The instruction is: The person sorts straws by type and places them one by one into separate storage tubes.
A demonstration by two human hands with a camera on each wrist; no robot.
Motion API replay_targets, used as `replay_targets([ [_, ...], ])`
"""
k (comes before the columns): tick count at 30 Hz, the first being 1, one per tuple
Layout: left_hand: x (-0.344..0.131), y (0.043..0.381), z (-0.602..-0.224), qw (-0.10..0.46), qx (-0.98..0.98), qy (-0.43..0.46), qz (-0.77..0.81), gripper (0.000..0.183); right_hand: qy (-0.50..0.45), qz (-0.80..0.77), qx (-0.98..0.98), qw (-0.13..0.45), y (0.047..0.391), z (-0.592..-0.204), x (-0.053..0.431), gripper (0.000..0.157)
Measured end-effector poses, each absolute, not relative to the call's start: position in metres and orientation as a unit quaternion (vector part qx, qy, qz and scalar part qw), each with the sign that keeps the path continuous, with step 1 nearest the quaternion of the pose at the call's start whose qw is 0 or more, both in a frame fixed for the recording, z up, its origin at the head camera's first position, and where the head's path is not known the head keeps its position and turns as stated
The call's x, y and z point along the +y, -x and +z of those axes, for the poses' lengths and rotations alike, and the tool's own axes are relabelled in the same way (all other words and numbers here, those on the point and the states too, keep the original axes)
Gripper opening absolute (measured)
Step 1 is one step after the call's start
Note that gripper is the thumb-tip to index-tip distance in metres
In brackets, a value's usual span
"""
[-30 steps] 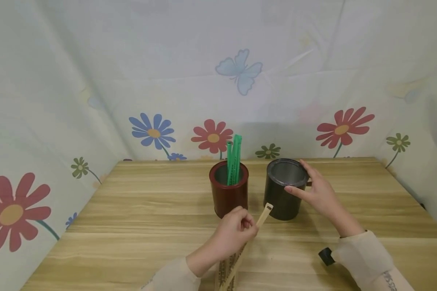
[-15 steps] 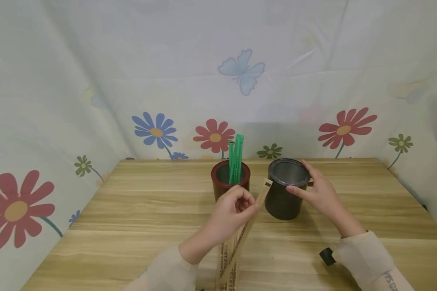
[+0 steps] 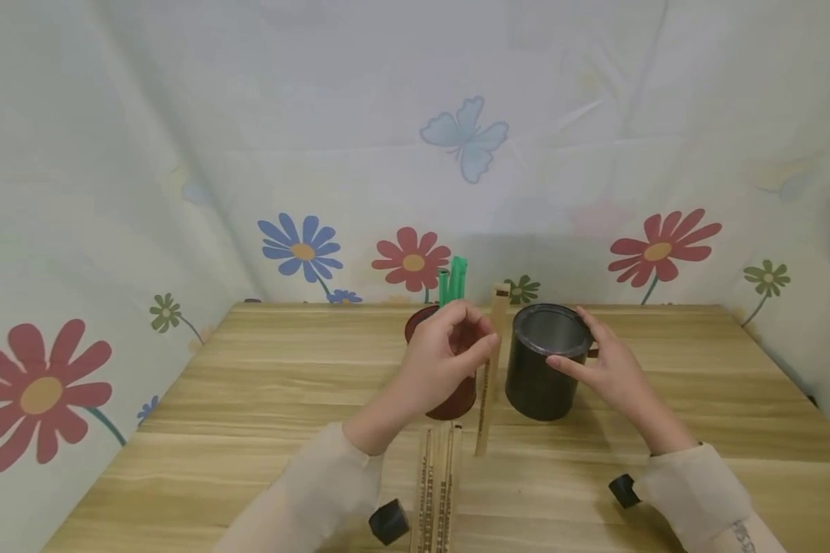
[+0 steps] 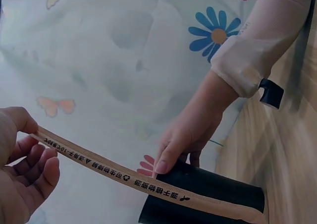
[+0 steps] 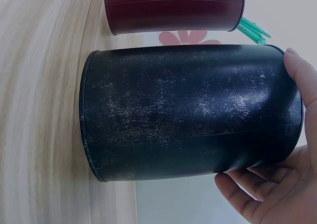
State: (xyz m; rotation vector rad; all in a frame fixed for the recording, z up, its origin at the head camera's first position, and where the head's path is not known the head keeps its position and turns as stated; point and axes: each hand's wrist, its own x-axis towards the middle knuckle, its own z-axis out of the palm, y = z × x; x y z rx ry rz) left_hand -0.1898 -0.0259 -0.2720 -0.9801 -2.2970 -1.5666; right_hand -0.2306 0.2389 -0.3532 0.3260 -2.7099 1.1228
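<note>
My left hand [image 3: 446,357] pinches a long, flat beige paper-wrapped straw [image 3: 484,407] near its top end. The wrapper bears dark print, readable along its length in the left wrist view [image 4: 111,172]. It stands nearly upright above the table, between two round containers. My right hand [image 3: 609,369] holds the black container [image 3: 541,388] at its rim, thumb on the near side and fingers round the far side. That container stands upright on the table. Left of it is a dark red container [image 3: 456,405] holding green wrapped straws [image 3: 459,276], partly hidden behind my left hand.
More beige wrapped straws [image 3: 436,495] lie side by side at the table's near middle. Black wrist pieces [image 3: 390,522] stick out from both cuffs, low over the wooden table [image 3: 283,361]. A flower-printed cloth [image 3: 560,192] hangs behind the table.
My left hand has risen from the near side toward the containers, bringing the beige straw from a slant to nearly upright, off the others. My right hand stays on the black container.
</note>
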Motion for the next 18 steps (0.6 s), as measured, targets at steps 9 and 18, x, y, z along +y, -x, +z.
replay_targets([
  [9,-0.018,0.211,-0.251,0.148,-0.761,0.341,-0.532,0.012,-0.111,0.38,-0.913,0.098,0.229,-0.354,0.24,0.092],
  [18,-0.005,0.229,-0.232,0.209,-0.71,0.356,-0.571,0.01,-0.118,0.384,-0.91,0.098,0.23,-0.353,0.239,0.091],
])
